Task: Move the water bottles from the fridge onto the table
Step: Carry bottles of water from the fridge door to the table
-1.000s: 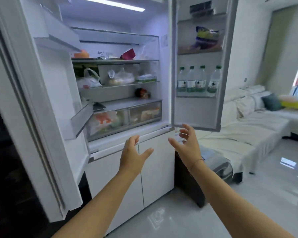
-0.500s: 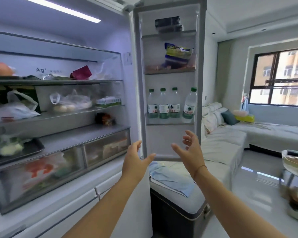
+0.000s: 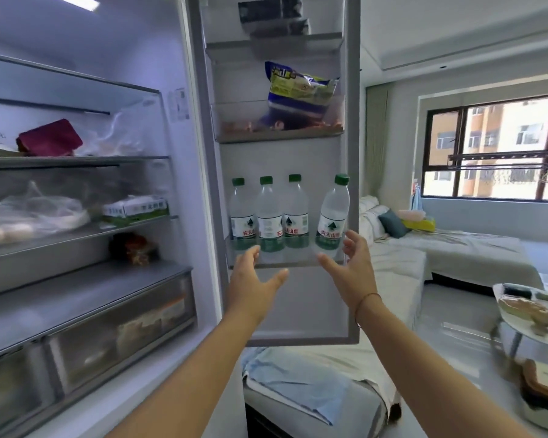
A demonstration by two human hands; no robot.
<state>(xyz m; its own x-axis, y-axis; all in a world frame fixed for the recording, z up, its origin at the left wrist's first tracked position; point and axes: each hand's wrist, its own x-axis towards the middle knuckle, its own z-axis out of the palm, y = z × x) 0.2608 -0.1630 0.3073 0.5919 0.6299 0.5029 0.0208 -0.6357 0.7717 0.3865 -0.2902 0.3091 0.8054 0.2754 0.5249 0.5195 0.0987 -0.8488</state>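
- Hovering in front of the lower door shelf (image 3: 285, 263), the left hand (image 3: 253, 279) and right hand (image 3: 351, 270) are spread with relaxed fingers, holding nothing.
- Four water bottles (image 3: 268, 216) stand in that shelf of the open fridge door (image 3: 298, 308): clear plastic, green caps, white-and-green labels with red characters.
- Three stand upright together; the fourth stands apart at right, slightly tilted, just beside the right fingertips.
- Above, a blue-and-yellow bag (image 3: 298, 96) sits in the next shelf.

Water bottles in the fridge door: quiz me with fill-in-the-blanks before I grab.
The door shelf holds ____ water bottles.
Their caps are ____.
The snack bag sits on the shelf ____ them.
The left hand and right hand hold ____.
Missing: four; green; above; nothing.
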